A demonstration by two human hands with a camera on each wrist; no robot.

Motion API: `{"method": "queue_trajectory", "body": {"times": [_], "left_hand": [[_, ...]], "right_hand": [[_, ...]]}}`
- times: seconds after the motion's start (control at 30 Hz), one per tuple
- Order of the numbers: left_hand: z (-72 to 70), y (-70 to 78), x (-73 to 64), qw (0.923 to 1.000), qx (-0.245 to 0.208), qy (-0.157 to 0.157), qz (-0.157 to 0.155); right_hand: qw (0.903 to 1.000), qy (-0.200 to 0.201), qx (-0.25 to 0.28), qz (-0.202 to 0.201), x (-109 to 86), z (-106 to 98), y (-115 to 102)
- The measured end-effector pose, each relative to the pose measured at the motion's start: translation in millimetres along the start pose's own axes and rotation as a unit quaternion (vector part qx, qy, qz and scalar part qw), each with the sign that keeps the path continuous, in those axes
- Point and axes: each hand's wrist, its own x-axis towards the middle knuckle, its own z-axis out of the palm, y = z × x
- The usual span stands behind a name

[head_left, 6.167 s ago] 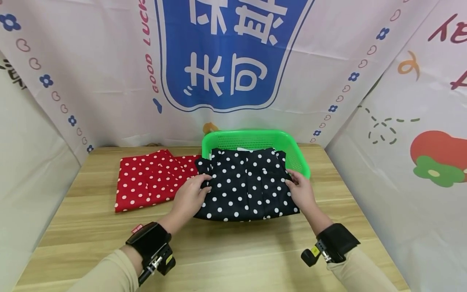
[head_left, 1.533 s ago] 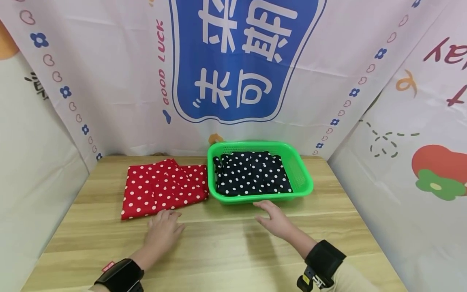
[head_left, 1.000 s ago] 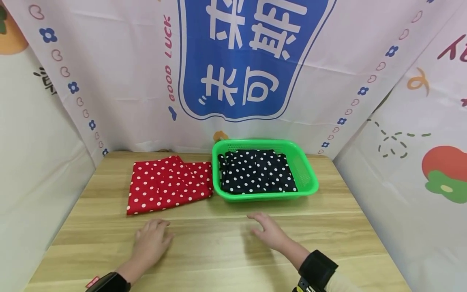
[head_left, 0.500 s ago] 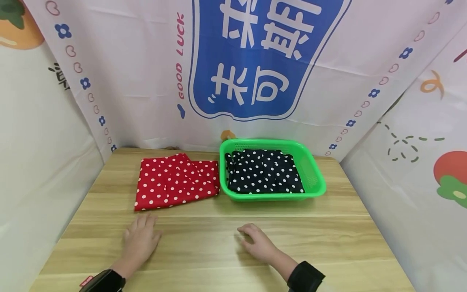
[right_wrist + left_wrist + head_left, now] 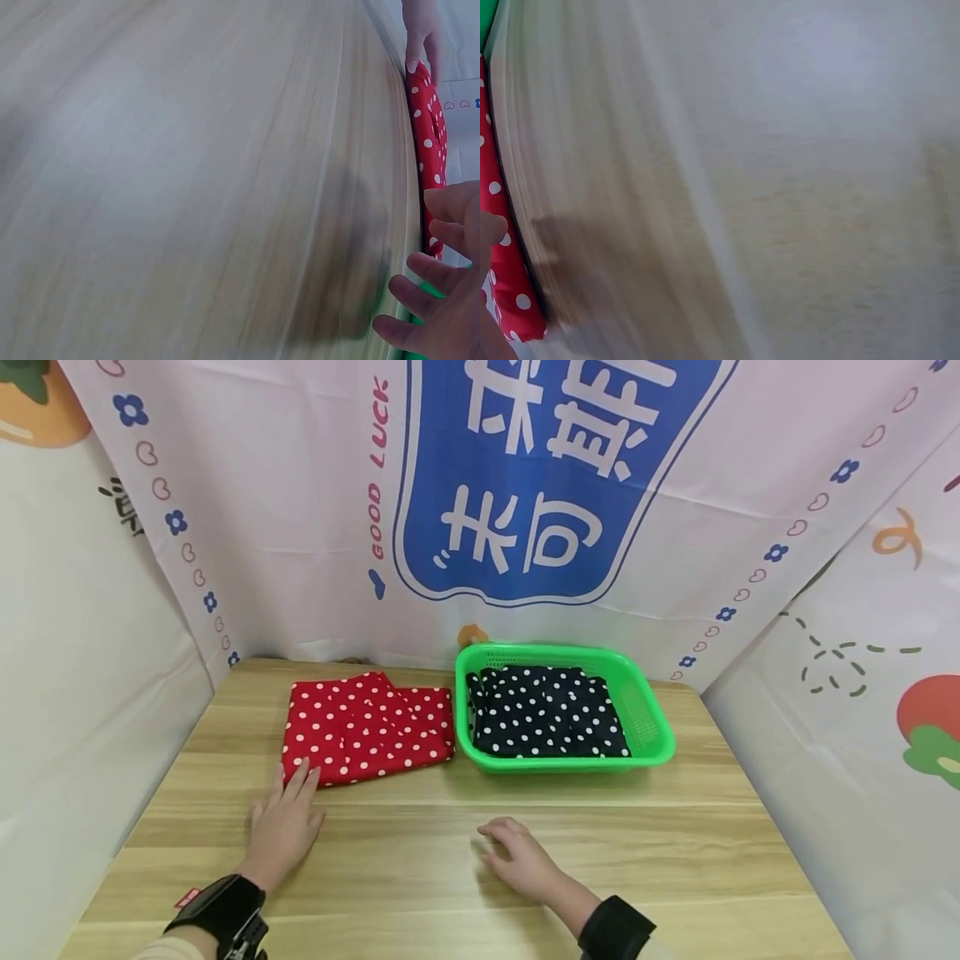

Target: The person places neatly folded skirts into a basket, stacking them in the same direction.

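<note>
In the head view a folded red cloth with white dots lies flat on the left of the table. My left hand is at its near left corner, with fairly straight fingertips over the cloth's edge. Whether they press on it I cannot tell. My right hand hovers over the bare wood in front of the basket, fingers loosely bent and spread, holding nothing; the right wrist view shows those fingers apart. A folded black cloth with white dots lies inside the green basket.
The wooden table runs up to a white printed curtain at the back. White fabric walls stand at the left and right. The basket's left side is close beside the red cloth.
The black dotted cloth, earlier held in both hands over the basket, now lies in it. Both hands drew back toward me; the left has since reached forward to the red cloth's corner.
</note>
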Motion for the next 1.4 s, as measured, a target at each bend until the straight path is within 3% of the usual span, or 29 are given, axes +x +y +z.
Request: {"method": "queue_trajectory", "body": {"times": [0.37,0.57,0.73,0.9,1.2,1.4], "left_hand": [[-1.3,1.6,23.6,0.9996,0.012,-0.021,-0.014],[-1.3,0.3,24.2,0.9983,0.043,-0.038,-0.005],[2.8,-2.7,13.7,0.9977,0.063,-0.016,0.019],[7.9,-3.5,0.8,0.9984,0.051,0.002,0.024],[2.7,3.8,-22.6,0.9984,0.048,-0.028,0.010],[-0.7,6.8,-46.2,0.9975,0.052,-0.047,0.004]], "right_hand": [[0.9989,-0.008,-0.045,0.008,12.9,1,-8],[0.9989,-0.007,-0.042,0.017,14.6,-2,-11],[0.9989,-0.008,-0.039,0.023,16.7,-2,-11],[0.9988,-0.001,-0.045,0.020,18.3,-4,-10],[0.9992,0.002,-0.035,0.018,16.8,-4,-11],[0.9994,0.008,-0.030,0.018,17.7,-2,-9]]}}
